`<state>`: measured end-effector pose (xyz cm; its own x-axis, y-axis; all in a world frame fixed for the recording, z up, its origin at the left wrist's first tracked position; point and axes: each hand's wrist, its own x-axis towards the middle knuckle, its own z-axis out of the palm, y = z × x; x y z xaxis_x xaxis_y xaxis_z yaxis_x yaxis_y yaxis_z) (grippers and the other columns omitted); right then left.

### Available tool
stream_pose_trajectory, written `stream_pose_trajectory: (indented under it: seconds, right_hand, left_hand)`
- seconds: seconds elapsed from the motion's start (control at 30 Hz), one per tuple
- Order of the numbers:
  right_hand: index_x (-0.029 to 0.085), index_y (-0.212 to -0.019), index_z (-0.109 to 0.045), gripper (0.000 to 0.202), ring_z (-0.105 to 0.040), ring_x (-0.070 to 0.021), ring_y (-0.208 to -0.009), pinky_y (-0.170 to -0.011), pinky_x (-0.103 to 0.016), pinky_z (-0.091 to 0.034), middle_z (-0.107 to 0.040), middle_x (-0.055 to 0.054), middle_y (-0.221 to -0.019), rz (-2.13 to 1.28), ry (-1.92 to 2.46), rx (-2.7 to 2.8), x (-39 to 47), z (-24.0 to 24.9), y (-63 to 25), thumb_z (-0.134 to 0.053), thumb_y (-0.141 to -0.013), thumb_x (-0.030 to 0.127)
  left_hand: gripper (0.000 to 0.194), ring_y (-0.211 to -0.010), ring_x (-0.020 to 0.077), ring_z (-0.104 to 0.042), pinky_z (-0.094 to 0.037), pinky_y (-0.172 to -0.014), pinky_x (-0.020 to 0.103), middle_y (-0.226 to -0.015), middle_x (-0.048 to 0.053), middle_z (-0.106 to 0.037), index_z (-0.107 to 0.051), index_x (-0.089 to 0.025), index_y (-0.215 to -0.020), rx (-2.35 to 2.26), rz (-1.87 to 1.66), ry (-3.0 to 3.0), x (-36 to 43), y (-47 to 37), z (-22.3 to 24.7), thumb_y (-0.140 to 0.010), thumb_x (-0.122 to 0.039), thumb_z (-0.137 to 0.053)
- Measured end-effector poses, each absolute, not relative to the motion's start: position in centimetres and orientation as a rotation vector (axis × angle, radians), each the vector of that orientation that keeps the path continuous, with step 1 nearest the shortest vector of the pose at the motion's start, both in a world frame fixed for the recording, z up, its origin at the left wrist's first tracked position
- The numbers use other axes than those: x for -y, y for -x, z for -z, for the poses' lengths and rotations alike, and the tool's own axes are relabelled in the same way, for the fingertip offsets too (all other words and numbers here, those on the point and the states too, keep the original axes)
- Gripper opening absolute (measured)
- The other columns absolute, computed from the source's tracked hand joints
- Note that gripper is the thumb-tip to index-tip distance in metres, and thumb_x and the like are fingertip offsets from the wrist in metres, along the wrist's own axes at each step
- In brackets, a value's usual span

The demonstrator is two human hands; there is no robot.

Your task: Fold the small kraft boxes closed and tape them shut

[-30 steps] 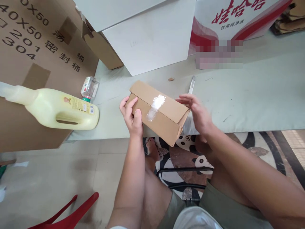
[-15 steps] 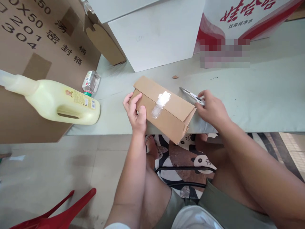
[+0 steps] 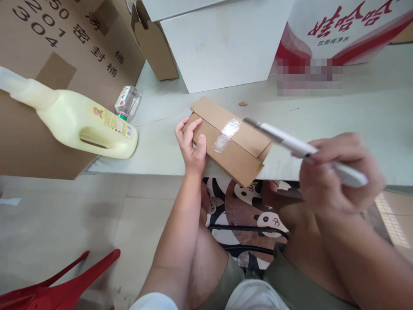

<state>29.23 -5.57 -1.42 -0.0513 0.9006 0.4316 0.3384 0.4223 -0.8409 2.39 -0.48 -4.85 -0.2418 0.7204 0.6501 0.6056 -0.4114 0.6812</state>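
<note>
A small brown cardboard box lies slanted at the table's front edge, its near corner over the edge. Clear shiny tape crosses the seam on its top. My left hand grips the box's left end, thumb on top and fingers around the far side. In my right hand is a white utility knife, raised above the table and blurred by motion. Its dark blade points left toward the box and overlaps its right part in view; whether they touch I cannot tell.
A pale yellow jug and a small clear bottle lie at left beside a large carton. White and red-white boxes stand behind. A cardboard scrap lies on the table. A red stool is at lower left.
My right hand has lifted the knife up and toward me, away from the table surface. My left hand keeps its hold on the box. The whole view has shifted slightly.
</note>
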Motion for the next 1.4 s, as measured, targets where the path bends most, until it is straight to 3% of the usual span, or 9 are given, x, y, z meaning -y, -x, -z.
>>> stream_pose_trajectory:
  seconds: [0.17, 0.27, 0.4, 0.87, 1.4]
  right_hand:
    - [0.024, -0.096, -0.066, 0.020, -0.070, -0.0305, -0.108, -0.090, -0.050, -0.061, -0.074, -0.010, -0.105, -0.628, 0.947, 1.759, 6.4, -0.1, -28.0, -0.065, -0.088, 0.042]
    - [0.025, -0.094, -0.066, 0.006, -0.070, -0.0289, -0.112, -0.098, -0.050, -0.059, -0.074, -0.008, -0.113, -0.557, 0.768, 1.843, 7.0, -0.7, -27.4, -0.064, -0.089, 0.027]
    - [0.025, -0.098, -0.064, 0.016, -0.069, -0.0251, -0.114, -0.101, -0.045, -0.058, -0.073, -0.007, -0.119, -0.517, 0.691, 1.915, 7.3, -1.4, -26.8, -0.057, -0.089, 0.013]
    - [0.029, -0.094, -0.064, 0.017, -0.073, -0.0232, -0.107, -0.091, -0.035, -0.062, -0.073, -0.002, -0.121, -0.466, 1.066, 2.012, 9.4, -4.4, -26.7, -0.056, -0.093, 0.014]
    - [0.028, -0.096, -0.065, 0.018, -0.073, -0.0223, -0.108, -0.090, -0.034, -0.063, -0.073, -0.002, -0.123, -0.453, 1.070, 1.999, 9.4, -4.0, -27.9, -0.058, -0.092, 0.012]
  left_hand:
    - [0.053, -0.136, 0.0293, -0.043, -0.034, -0.117, 0.047, -0.130, 0.012, -0.050, -0.066, -0.023, -0.117, -1.652, -1.716, -1.857, 0.5, -2.9, 4.7, -0.091, -0.064, -0.045]
    - [0.055, -0.136, 0.0300, -0.043, -0.035, -0.116, 0.048, -0.130, 0.012, -0.050, -0.066, -0.023, -0.116, -1.633, -1.723, -1.850, 0.4, -3.0, 4.7, -0.090, -0.066, -0.044]
    - [0.056, -0.136, 0.0307, -0.044, -0.034, -0.117, 0.050, -0.130, 0.012, -0.050, -0.067, -0.023, -0.114, -1.596, -1.736, -1.854, 0.4, -3.0, 4.8, -0.090, -0.068, -0.044]
    - [0.043, -0.141, 0.0331, -0.042, -0.034, -0.118, 0.053, -0.135, 0.011, -0.049, -0.065, -0.025, -0.115, -1.552, -1.687, -1.735, 0.8, -3.8, 4.6, -0.089, -0.059, -0.056]
    - [0.052, -0.137, 0.0302, -0.047, -0.037, -0.116, 0.045, -0.132, 0.013, -0.051, -0.065, -0.022, -0.116, -1.580, -1.659, -1.829, 0.4, -3.4, 4.7, -0.091, -0.064, -0.048]
